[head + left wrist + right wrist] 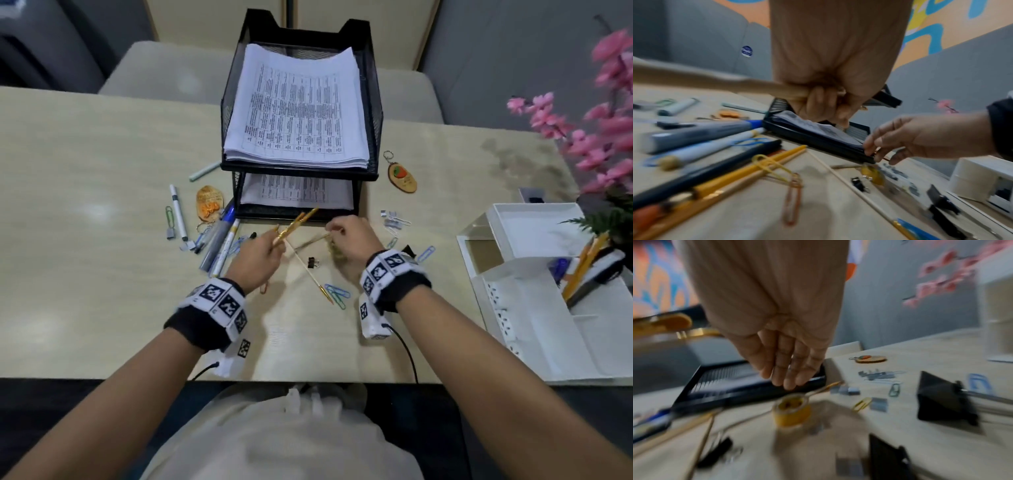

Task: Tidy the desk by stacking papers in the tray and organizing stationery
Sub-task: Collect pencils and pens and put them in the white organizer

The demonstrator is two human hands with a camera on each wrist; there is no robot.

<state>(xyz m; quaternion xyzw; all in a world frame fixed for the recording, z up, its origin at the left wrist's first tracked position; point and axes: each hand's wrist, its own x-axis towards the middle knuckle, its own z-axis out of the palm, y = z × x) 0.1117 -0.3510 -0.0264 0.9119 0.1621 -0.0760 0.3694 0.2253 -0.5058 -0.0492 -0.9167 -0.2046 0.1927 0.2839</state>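
My left hand (274, 245) grips a couple of yellow pencils (298, 221) above the desk, just in front of the black two-tier mesh tray (301, 171). In the left wrist view the fist (818, 105) is curled round a blurred wooden shaft (715, 81). My right hand (334, 229) hovers to the right with fingers straight (789, 378), its tips just above a thin brown pencil (824, 389) that leans on a yellow tape roll (791, 410). Printed papers (298, 109) fill the tray's top tier, and more lie in the lower one.
Pens and markers (219, 240) lie left of my hands. Paper clips (337, 294), a black binder clip (312, 262) and a thin gold-tipped stick (308, 270) lie between my wrists. A white organizer (548, 308) with pencils stands at the right, with pink flowers (599, 130) behind it.
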